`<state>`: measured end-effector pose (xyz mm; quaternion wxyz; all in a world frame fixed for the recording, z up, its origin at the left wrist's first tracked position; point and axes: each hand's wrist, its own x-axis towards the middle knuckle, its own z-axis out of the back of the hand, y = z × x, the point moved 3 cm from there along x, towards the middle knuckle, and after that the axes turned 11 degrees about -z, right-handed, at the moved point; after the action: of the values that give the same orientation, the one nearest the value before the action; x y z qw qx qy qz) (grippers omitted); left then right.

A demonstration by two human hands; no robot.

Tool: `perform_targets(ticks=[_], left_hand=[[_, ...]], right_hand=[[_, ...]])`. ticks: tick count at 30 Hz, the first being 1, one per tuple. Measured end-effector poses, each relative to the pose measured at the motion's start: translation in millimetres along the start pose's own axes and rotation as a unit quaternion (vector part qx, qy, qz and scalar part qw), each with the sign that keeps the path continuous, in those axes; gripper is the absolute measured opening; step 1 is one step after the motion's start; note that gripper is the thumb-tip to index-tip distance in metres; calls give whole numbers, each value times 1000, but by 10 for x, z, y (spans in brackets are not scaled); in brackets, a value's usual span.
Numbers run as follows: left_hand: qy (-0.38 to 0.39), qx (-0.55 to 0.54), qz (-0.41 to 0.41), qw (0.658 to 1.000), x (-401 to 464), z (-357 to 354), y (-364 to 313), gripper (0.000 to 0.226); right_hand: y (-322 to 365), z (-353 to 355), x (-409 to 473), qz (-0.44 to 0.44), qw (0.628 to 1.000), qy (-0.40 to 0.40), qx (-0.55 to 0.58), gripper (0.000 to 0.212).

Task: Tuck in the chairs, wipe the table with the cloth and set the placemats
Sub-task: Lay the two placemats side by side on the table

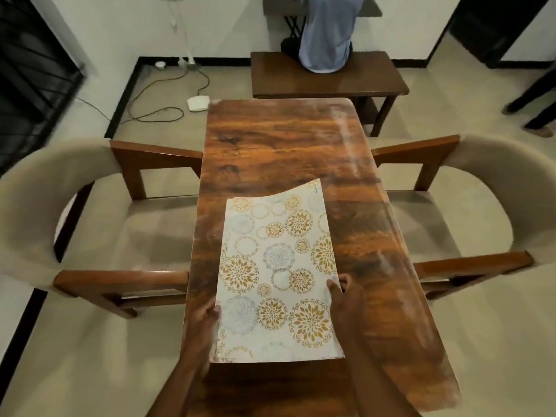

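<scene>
A white placemat [276, 266] printed with gold and grey flower circles lies lengthwise over the near half of the dark wooden table [270, 139]. Its far right corner curls up off the wood. My left hand [204, 323] grips the mat's left edge near the front. My right hand [343, 296] pinches the right edge, thumb on top. A beige chair with wooden arms [120, 236] stands at the table's left side, and a matching chair [445, 224] stands at the right, both with arms close to the table edge. No cloth is visible.
Beyond the far end stands a wooden bench [328, 76] with a person in blue [328, 34] seated on it. Cables and a white router [197, 103] lie on the floor at the far left. Another person's legs [532, 97] show at the far right.
</scene>
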<state>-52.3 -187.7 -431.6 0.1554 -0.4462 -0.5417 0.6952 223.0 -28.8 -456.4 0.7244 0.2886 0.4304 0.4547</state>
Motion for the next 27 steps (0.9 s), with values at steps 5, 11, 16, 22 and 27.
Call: perform_targets(ticks=[5, 11, 16, 22, 27], left_hand=[[-69, 36, -28, 997, 618, -148, -47, 37], [-149, 56, -29, 987, 1762, 160, -71, 41], [-156, 38, -24, 987, 2576, 305, -128, 32], [-117, 69, -63, 989, 3187, 207, -219, 33], [-105, 139, -112, 978, 3517, 164, -101, 35]], right_hand=[[221, -227, 527, 27, 997, -45, -52, 16], [547, 29, 1376, 58, 990, -128, -20, 30], [626, 648, 2367, 108, 974, -173, -102, 28], [346, 689, 3190, 84, 974, -158, -141, 32], [214, 421, 3505, 94, 975, -136, -148, 28]])
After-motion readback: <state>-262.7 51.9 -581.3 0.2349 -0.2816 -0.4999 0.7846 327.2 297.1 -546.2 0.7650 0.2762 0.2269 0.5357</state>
